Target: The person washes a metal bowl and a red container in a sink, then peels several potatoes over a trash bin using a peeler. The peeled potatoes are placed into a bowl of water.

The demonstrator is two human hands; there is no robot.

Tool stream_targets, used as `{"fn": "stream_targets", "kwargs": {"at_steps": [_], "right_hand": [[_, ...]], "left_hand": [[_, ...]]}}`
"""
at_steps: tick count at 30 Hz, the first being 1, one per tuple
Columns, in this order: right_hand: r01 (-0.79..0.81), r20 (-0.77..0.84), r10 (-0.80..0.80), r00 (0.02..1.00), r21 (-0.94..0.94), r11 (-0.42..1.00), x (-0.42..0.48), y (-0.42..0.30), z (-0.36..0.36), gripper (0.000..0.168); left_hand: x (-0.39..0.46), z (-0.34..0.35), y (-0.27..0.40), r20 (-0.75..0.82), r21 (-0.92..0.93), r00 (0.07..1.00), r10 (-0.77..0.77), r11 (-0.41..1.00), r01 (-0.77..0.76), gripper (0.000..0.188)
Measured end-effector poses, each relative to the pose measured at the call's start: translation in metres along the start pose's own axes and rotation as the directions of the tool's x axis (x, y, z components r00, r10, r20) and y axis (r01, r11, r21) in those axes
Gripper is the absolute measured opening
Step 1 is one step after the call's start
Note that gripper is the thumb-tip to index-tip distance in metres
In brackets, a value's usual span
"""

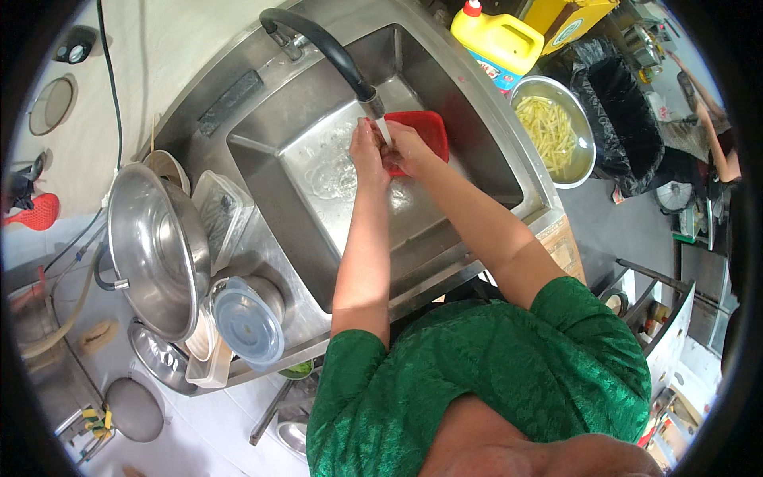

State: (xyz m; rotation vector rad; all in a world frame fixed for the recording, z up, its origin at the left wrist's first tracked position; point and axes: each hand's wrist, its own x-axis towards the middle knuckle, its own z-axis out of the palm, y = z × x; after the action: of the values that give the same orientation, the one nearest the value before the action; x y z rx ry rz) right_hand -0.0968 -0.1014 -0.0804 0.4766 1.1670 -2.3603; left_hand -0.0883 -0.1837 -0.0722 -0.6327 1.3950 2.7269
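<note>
Water runs from the black gooseneck faucet [372, 104] into a stainless steel sink [316, 179]. Both of my hands are cupped close together under the stream, above the basin. My left hand [368, 149] is on the left side of the water and my right hand [408, 146] on the right. Something small and dark reddish shows between the palms; whether it is an item or wet skin, I cannot tell. A red plastic basket or tray [432, 134] lies in the sink just behind and right of my right hand.
Left of the basin stand a large steel bowl [158, 238], clear plastic containers [220, 208] and a blue translucent lid [247, 325]. On the right are a yellow jug [501, 42], a steel bowl of cut pale strips [551, 134] and a black-lined bin [620, 119]. Another person's arm [712, 140] shows far right.
</note>
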Motion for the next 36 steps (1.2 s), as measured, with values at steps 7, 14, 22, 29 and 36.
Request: {"fn": "stream_targets", "kwargs": {"at_steps": [7, 14, 22, 29, 36], "right_hand": [[-0.062, 0.025, 0.057, 0.998, 0.226, 0.972, 0.007, 0.014, -0.029, 0.019], [0.151, -0.034, -0.148, 0.988, 0.090, 0.984, -0.008, 0.000, -0.025, 0.013], [0.031, -0.029, -0.202, 0.979, -0.957, 0.288, -0.014, -0.022, -0.004, 0.040], [0.227, 0.075, -0.260, 0.963, -0.749, 0.623, 0.006, 0.002, -0.017, 0.044], [0.091, -0.014, -0.115, 0.993, -0.520, 0.849, 0.007, 0.010, -0.014, 0.038]], "left_hand": [[0.008, -0.023, -0.021, 0.131, -0.346, 0.927, -0.352, 0.860, 0.375, 0.056], [0.012, -0.046, -0.026, -0.015, -0.358, 0.976, -0.216, 0.913, 0.196, 0.045], [-0.003, -0.032, -0.034, 0.148, -0.310, 0.953, -0.265, 0.902, 0.300, 0.032], [0.000, -0.045, -0.030, 0.075, -0.436, 0.959, -0.273, 0.856, 0.277, 0.034], [-0.023, -0.035, -0.017, 0.251, -0.430, 0.940, -0.229, 0.844, 0.320, 0.037]]}}
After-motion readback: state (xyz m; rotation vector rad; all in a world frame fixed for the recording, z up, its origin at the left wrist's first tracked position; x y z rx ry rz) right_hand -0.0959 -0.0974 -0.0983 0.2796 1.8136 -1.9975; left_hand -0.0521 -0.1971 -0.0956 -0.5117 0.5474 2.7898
